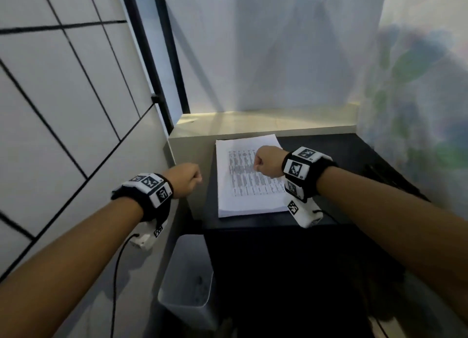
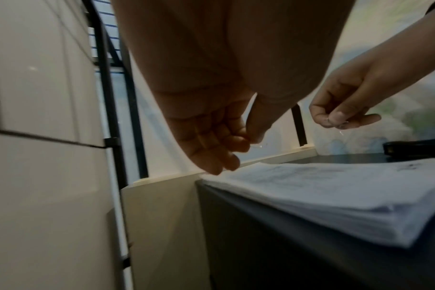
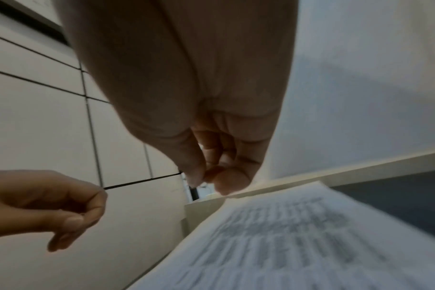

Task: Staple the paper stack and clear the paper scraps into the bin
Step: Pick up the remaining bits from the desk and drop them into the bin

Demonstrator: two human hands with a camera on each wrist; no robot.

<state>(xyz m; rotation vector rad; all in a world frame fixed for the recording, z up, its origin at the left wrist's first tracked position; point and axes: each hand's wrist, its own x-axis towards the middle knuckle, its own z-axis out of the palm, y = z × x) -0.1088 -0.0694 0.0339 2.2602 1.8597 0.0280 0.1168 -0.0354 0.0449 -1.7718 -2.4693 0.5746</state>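
A printed paper stack [image 1: 243,186] lies flat on the black table [image 1: 342,148]. My right hand [image 1: 258,163] hovers over the stack's middle, thumb and fingertips pinched together. In the left wrist view a tiny glinting scrap [image 2: 340,133] hangs from that pinch. My left hand [image 1: 195,178] is off the table's left edge, above the gap by the wall, with its thumb pressed to the curled fingers [image 2: 226,137]. A tiny shiny bit [image 2: 258,146] shows at its thumb tip. The grey bin [image 1: 184,282] stands on the floor below and nearer to me.
A black stapler [image 2: 415,148] lies on the table beyond the stack, on the right. A white tiled wall [image 1: 63,110] closes the left side. A pale ledge [image 1: 266,125] runs behind the table. A cable hangs from my left wrist unit.
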